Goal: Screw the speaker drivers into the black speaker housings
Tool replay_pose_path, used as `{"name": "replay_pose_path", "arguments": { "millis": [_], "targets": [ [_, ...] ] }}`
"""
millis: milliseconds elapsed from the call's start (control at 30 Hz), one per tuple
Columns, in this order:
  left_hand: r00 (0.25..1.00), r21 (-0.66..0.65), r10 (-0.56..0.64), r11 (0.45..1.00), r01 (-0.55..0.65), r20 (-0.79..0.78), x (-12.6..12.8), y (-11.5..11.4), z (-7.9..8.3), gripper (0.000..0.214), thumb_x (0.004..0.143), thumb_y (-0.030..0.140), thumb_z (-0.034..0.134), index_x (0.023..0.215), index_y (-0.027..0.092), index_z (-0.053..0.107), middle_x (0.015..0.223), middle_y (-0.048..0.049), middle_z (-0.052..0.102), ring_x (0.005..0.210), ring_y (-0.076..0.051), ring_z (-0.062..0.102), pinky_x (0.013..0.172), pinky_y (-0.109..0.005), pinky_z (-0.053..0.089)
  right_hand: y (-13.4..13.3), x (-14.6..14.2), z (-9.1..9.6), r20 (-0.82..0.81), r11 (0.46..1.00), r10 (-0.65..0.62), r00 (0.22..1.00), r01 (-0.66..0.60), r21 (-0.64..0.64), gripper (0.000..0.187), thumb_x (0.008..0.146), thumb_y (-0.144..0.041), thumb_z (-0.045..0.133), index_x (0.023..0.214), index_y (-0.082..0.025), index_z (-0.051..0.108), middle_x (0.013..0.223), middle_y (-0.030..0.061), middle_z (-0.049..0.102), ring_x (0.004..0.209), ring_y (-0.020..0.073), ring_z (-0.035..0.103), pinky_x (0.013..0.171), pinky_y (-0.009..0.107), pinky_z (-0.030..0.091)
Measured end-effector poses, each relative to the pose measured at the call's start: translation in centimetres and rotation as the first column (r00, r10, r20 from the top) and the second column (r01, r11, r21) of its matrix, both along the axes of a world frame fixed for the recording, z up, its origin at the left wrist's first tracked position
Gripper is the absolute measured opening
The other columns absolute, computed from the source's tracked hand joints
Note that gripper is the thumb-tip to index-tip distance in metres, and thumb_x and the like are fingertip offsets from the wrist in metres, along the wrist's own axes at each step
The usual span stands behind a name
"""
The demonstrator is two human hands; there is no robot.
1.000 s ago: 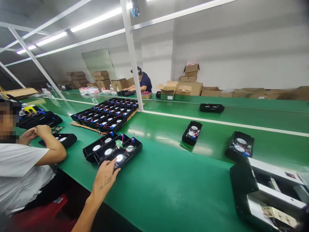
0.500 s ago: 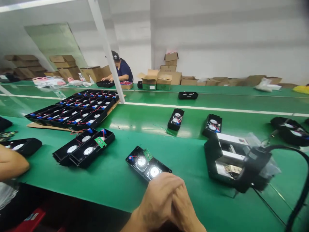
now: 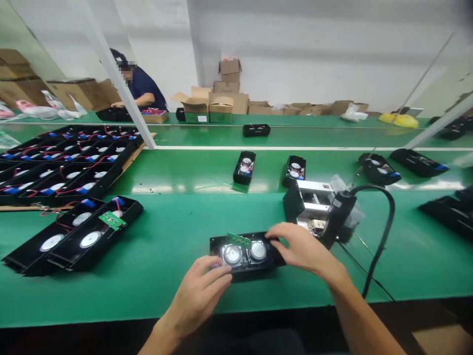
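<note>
An open black speaker box (image 3: pixel 269 254) lies in front of me, its two round speaker drivers facing up. A small green circuit board (image 3: pixel 238 240) rests tilted over the drivers at its far edge. My right hand (image 3: pixel 301 246) grips the box's right end, thumb inside and fingers over the far side. My left hand (image 3: pixel 199 291) is closed over the left front corner. Beside its fingers shows a bit of blue, perhaps a plug. Left of this, two more speaker boxes (image 3: pixel 79 241) lie side by side, with another green circuit board (image 3: pixel 113 220) on the nearer one.
Rows of speaker boxes (image 3: pixel 66 167) fill a cardboard sheet at left. A metal-and-black device (image 3: pixel 310 199) with a lamp on a bent black neck (image 3: pixel 388 231) stands at right. More boxes lie on the green belt beyond. Across it, a co-worker (image 3: pixel 142 86) sits near cardboard cartons (image 3: pixel 199 106).
My hands, clasped together before, have parted and taken the speaker box at both ends. The box has turned nearly level, its circuit board still on it. My view has swung right.
</note>
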State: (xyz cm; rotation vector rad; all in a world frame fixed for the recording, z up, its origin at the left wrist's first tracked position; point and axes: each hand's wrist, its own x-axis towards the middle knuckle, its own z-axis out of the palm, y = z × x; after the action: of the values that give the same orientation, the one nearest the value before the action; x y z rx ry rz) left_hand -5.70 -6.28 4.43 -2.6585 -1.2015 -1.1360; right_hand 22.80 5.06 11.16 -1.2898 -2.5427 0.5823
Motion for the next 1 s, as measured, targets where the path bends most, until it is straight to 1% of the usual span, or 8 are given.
{"name": "replay_pose_path", "arguments": {
  "millis": [67,200,367,433,533,600,800,1000],
  "targets": [
    [0.998,-0.048,-0.051,0.998,0.049,-0.027,1.5,0.2,0.0,0.02,0.097,0.011,0.067,0.115,0.018,0.067,0.109,-0.0047,0.079,0.105,-0.022,0.069,0.096,-0.043,0.055,1.0,-3.2,-0.1,-0.084,0.998,-0.057,0.995,0.057,0.002,0.024,0.097,-0.03,0.061,0.109,-0.02,0.079,0.111,0.0104,0.08,0.105,0.0271,0.072,0.095,0.041,0.054],
    [0.993,-0.2,-0.006,0.98,-0.017,-0.115,2.1,1.3,-0.4,0.014,0.096,0.019,0.071,0.108,0.019,0.063,0.103,-0.0047,0.076,0.096,-0.023,0.07,0.095,-0.048,0.054,2.5,-7.6,-0.8,-0.099,0.987,0.056,0.994,-0.07,-0.143,0.016,0.09,-0.029,0.074,0.102,-0.022,0.082,0.103,0.0079,0.082,0.1,0.0265,0.075,0.091,0.037,0.055],
    [0.997,-0.29,0.076,0.954,-0.07,0.01,0.3,1.4,-1.7,0.021,0.095,0.011,0.068,0.11,0.021,0.058,0.101,-0.0033,0.073,0.094,-0.021,0.068,0.095,-0.046,0.053,0.9,-4.7,-1.1,-0.264,0.972,0.056,0.963,-0.112,-0.205,0.009,0.088,-0.016,0.074,0.092,-0.022,0.08,0.101,0.0015,0.082,0.094,0.0168,0.075,0.087,0.027,0.055],
    [0.994,-0.3,0.089,0.951,-0.067,0.059,0.2,1.2,-1.9,0.027,0.094,0.011,0.068,0.117,0.022,0.057,0.105,-0.0047,0.072,0.096,-0.022,0.068,0.093,-0.045,0.054,-0.7,-3.3,-1.7,-0.284,0.981,0.12,0.951,-0.158,-0.115,0.014,0.092,-0.015,0.07,0.1,-0.022,0.079,0.103,0.0021,0.082,0.093,0.0177,0.074,0.085,0.029,0.054],
    [0.992,-0.31,0.109,0.947,-0.086,0.056,0.6,1.2,-1.8,0.04,0.092,0.011,0.07,0.127,0.021,0.054,0.112,-0.0086,0.071,0.102,-0.026,0.067,0.091,-0.045,0.056,-2.9,-3.0,-3.0,-0.082,0.961,0.246,0.966,-0.231,0.151,0.031,0.097,-0.008,0.057,0.119,-0.022,0.074,0.107,0.006,0.08,0.093,0.0203,0.071,0.082,0.035,0.049],
    [0.994,-0.295,0.106,0.951,-0.094,0.024,1.0,1.3,-1.7,0.043,0.092,0.01,0.07,0.13,0.019,0.053,0.113,-0.0103,0.07,0.102,-0.027,0.066,0.088,-0.044,0.056,-3.7,-3.6,-3.5,0.078,0.928,0.283,0.956,-0.294,0.23,0.037,0.095,-0.002,0.05,0.118,-0.02,0.074,0.109,0.0079,0.079,0.092,0.0205,0.069,0.079,0.036,0.046],
    [0.993,-0.283,0.109,0.952,-0.117,-0.047,1.4,1.5,-1.5,0.037,0.092,0.006,0.066,0.126,0.017,0.056,0.105,-0.0091,0.071,0.091,-0.025,0.063,0.078,-0.04,0.052,-3.7,-5.3,-2.4,0.333,0.921,0.353,0.874,-0.388,0.042,0.028,0.088,-0.001,0.052,0.097,-0.018,0.072,0.093,0.0052,0.075,0.079,0.0196,0.063,0.063,0.036,0.032],
    [0.992,-0.266,0.066,0.96,-0.093,-0.107,1.5,1.9,-1.5,0.031,0.092,0.005,0.062,0.121,0.018,0.059,0.096,-0.0052,0.074,0.083,-0.024,0.058,0.07,-0.038,0.046,-2.5,-5.9,-2.5,0.304,0.912,0.405,0.862,-0.406,-0.062,0.028,0.086,-0.002,0.052,0.096,-0.017,0.072,0.091,0.0061,0.075,0.075,0.0179,0.064,0.063,0.033,0.033]
  ]
}}
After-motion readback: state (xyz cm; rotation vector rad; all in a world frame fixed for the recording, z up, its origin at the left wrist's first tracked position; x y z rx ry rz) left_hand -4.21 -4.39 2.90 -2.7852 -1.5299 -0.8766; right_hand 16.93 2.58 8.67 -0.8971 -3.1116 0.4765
